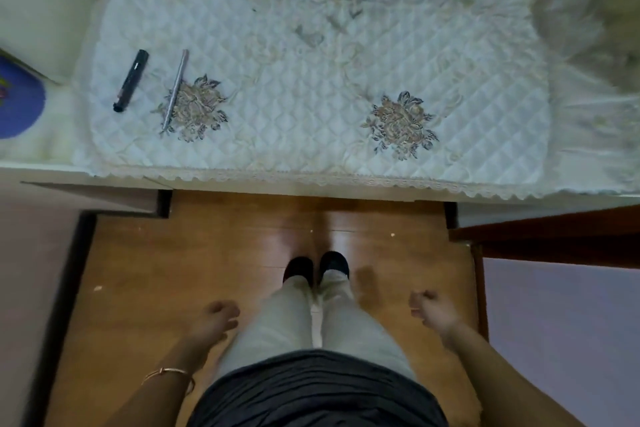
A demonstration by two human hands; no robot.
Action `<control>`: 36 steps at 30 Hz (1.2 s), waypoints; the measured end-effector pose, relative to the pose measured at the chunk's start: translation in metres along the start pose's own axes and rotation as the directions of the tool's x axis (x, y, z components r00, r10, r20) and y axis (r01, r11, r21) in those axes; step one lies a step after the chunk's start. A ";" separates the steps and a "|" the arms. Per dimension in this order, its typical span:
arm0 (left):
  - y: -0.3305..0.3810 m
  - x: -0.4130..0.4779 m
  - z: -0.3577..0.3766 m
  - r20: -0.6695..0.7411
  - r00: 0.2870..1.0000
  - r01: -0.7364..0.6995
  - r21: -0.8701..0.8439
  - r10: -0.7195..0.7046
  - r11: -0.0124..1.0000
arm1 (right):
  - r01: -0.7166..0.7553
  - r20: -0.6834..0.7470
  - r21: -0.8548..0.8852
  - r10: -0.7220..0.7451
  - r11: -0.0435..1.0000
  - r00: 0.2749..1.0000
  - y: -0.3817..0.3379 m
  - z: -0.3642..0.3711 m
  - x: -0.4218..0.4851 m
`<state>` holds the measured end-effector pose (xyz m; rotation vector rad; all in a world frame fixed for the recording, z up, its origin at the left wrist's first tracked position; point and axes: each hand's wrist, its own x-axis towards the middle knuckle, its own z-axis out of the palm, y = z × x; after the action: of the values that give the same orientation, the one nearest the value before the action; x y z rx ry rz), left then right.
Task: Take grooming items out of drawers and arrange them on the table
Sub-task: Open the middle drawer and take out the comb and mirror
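Observation:
A black tube-shaped grooming item (131,80) lies on the left of the table (311,180), which is covered by a white quilted cloth with embroidered flowers. Just right of it rests a thin silver pencil-like stick (176,90), its lower end over a flower. Both hands hang low beside my legs, far from the table. My left hand (216,321) is loosely curled with nothing in it. My right hand (433,310) is closed in a fist, and I see nothing in it.
A blue round object (19,100) sits at the far left edge. A drawer unit (104,198) stands under the table's left side and dark wooden furniture (554,236) at the right. Wooden floor (207,270) lies between them.

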<state>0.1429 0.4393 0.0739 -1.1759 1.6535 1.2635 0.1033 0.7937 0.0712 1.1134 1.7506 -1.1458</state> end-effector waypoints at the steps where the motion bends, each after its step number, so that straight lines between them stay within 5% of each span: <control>1: 0.003 0.002 0.001 0.000 1.000 -0.006 -0.012 0.006 1.000 | 0.009 0.014 -0.015 -0.009 1.000 1.000 -0.010 0.004 0.002; 11: 0.080 0.074 0.005 0.019 0.995 -0.088 -0.190 0.093 0.978 | 0.078 0.090 0.001 -0.077 0.997 0.993 -0.101 0.080 0.045; 15: 0.117 0.118 0.007 0.016 0.993 -0.106 -0.363 0.119 0.926 | 0.027 0.103 0.253 -0.055 0.967 0.993 -0.129 0.105 0.068; 20: 0.143 0.145 0.005 0.080 0.977 -0.115 -0.583 0.198 0.804 | -0.103 0.153 0.627 0.008 0.773 0.988 -0.143 0.121 0.095; 26: 0.142 0.143 -0.002 0.168 0.971 -0.008 -0.686 0.169 0.728 | -0.116 0.184 0.706 -0.023 0.698 0.983 -0.140 0.122 0.087; 30: 0.124 0.124 -0.005 0.107 0.985 -0.040 -0.614 0.134 0.788 | -0.127 0.176 0.694 0.004 0.709 0.984 -0.121 0.121 0.069; 33: 0.099 0.096 -0.007 0.077 0.985 -0.115 -0.389 0.157 0.914 | -0.114 0.165 0.663 0.005 0.740 0.986 -0.108 0.124 0.038; 36: 0.083 0.055 -0.011 -0.048 0.941 -0.338 -0.162 0.335 0.927 | 0.040 0.057 0.472 -0.076 0.881 0.995 -0.101 0.125 -0.004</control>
<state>0.0464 0.4243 0.0506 -1.0298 1.8484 1.6375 0.0262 0.6525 0.0644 1.2816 1.4916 -1.6896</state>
